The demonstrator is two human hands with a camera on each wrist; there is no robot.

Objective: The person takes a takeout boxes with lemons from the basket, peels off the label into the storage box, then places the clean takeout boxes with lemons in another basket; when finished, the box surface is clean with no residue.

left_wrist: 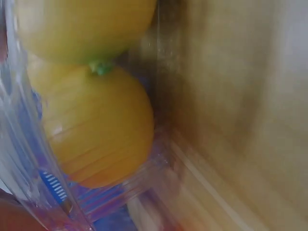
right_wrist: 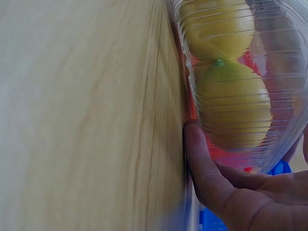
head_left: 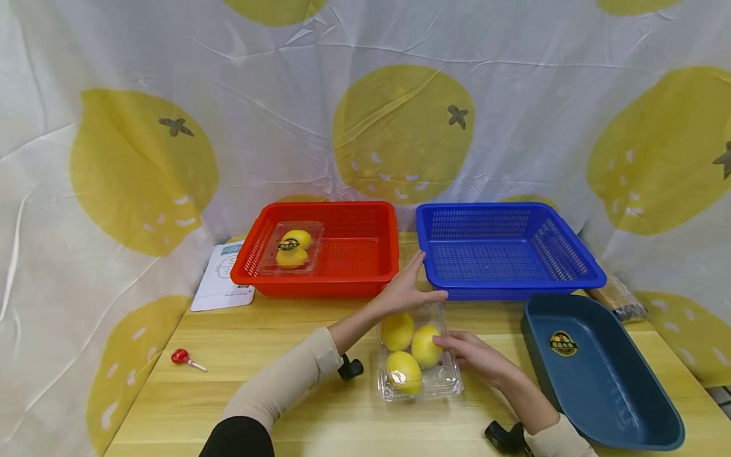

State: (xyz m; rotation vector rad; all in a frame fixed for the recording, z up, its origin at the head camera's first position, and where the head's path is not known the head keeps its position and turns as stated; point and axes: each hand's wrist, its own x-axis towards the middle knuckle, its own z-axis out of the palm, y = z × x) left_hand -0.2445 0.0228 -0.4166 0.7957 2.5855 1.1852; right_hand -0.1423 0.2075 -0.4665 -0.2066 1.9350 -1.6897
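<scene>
A clear ridged plastic box (head_left: pixel 436 387) with three lemons (head_left: pixel 404 373) stands on the table between my hands. My left hand (head_left: pixel 402 292) is at the box's far end, its fingers straight and its thumb spread. My right hand (head_left: pixel 476 355) grips the box's right side, thumb over the top edge. In the right wrist view, a fingertip (right_wrist: pixel 192 132) touches the lower wall close to the tabletop. The left wrist view is blurred and shows two lemons (left_wrist: pixel 101 125) behind the plastic. Whether the lid is fastened I cannot tell.
A red basket (head_left: pixel 320 282) holds a similar box with two lemons (head_left: pixel 292 254) and a dark label. Beside it is a blue basket (head_left: pixel 514 279). A dark teal tray (head_left: pixel 605 374) with a round label stands right. A red lollipop (head_left: pixel 181 357) and a printed sheet (head_left: pixel 219 285) lie left.
</scene>
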